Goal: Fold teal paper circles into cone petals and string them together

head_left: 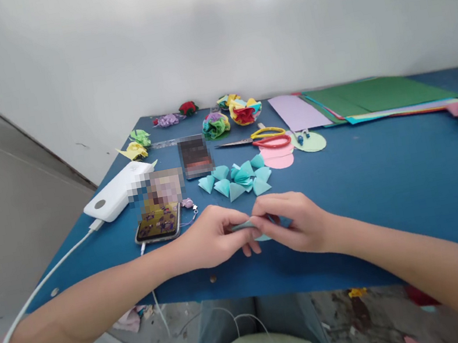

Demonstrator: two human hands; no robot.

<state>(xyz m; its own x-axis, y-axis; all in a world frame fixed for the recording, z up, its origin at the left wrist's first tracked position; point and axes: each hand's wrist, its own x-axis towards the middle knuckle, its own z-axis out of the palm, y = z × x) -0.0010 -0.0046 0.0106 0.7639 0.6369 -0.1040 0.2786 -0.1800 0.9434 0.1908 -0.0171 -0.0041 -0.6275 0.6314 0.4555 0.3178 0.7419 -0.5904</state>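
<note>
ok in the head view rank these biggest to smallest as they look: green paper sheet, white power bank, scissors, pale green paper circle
1. green paper sheet
2. white power bank
3. scissors, close to the power bank in length but far slimmer
4. pale green paper circle
The sheet lies farthest back and is partly overlapped, yet looks largest.

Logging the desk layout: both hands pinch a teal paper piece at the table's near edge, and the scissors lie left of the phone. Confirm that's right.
One detail is wrong. The scissors lie to the right of the phone, farther back on the table. The rest holds: the left hand and right hand pinch the teal paper at the near edge. The head view shows it.
</note>
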